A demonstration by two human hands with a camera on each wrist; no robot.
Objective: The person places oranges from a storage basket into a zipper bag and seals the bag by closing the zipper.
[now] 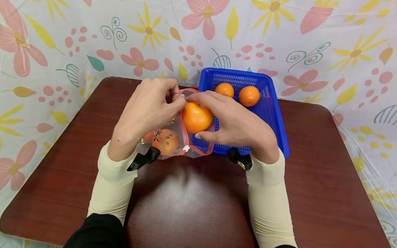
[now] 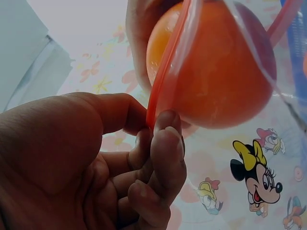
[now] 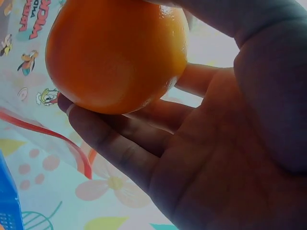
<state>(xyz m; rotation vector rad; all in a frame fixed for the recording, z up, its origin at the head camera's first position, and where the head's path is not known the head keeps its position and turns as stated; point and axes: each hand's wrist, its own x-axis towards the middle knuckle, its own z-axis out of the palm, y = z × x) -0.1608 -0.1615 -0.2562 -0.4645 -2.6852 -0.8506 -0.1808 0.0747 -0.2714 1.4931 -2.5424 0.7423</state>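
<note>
1. The right hand [image 1: 235, 124] grips an orange [image 1: 196, 117] at the mouth of the bag [image 1: 173, 137], just beside the blue basket [image 1: 273, 113].
2. The left hand [image 1: 149, 110] pinches the bag's red rim.
3. Two oranges [image 1: 237, 93] lie in the basket.

Item: dark reddish-brown wooden desk [image 1: 192, 206] with rounded corners and a glossy top that shows a pale reflection near the middle.

Item: blue perforated plastic basket [image 1: 276, 117], rectangular, standing on the far right part of the desk.

Item: two small round oranges [image 1: 224, 89] [image 1: 249, 95] lying side by side in the basket's far end.

Item: white cloth backdrop [image 1: 341, 51] printed with pink and yellow flowers and leaves, surrounding the desk behind and on both sides.
</note>
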